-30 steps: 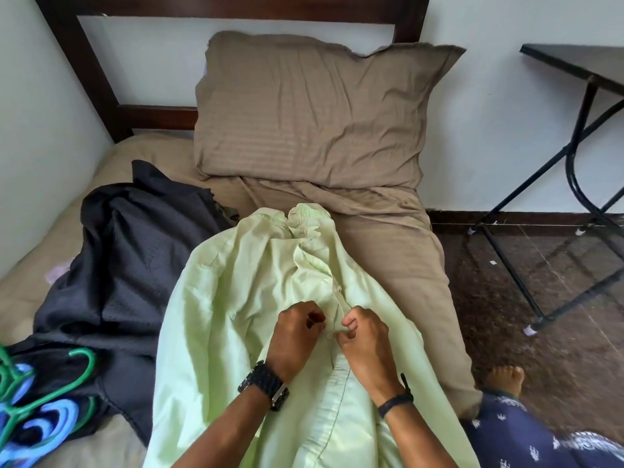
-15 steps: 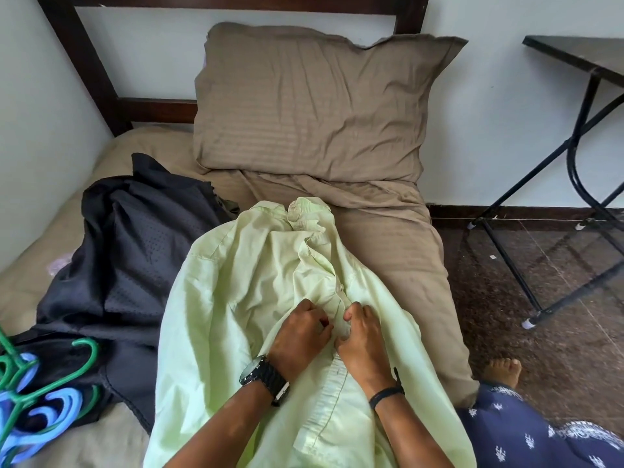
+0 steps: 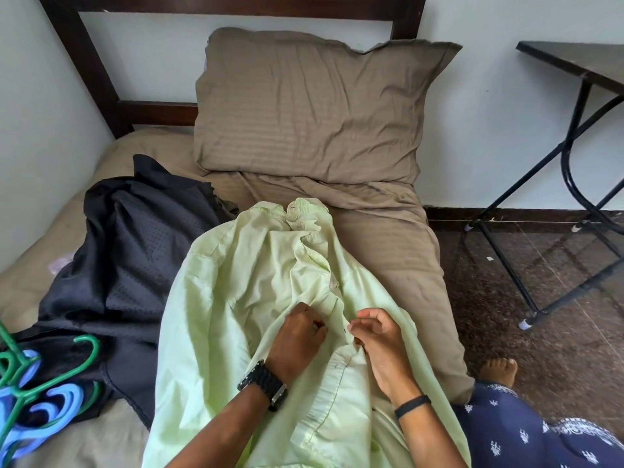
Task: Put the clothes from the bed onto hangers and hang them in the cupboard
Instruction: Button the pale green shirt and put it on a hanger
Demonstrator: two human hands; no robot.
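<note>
At the far left of the bed [image 3: 84, 440] lay a heap of green and blue hangers [image 3: 37, 393], well apart from both hands. Next to them a dark garment [image 3: 135, 271] sprawled toward the wall, its edge tucked under the pale green shirt [image 3: 236, 315].

The shirt lay along the mattress, collar away from the person and pointing at the pillow [image 3: 314, 109], hem running off the near edge of the view. Its long axis ran from the pillow toward the person, and the button placket followed that same line down the middle.

The left hand [image 3: 297, 342] rested on the cloth just left of the placket, fingers curled and seemingly pinching the fabric edge, though the pinch itself was hard to make out. The right hand [image 3: 381, 339] sat just right of the placket, palm turned up, fingers loosely curled around nothing I could see.

The placket ran between the two hands, about equally near to each. To my eye the hands were working at the shirt's front, and the hangers lay nearer the left hand.
</note>
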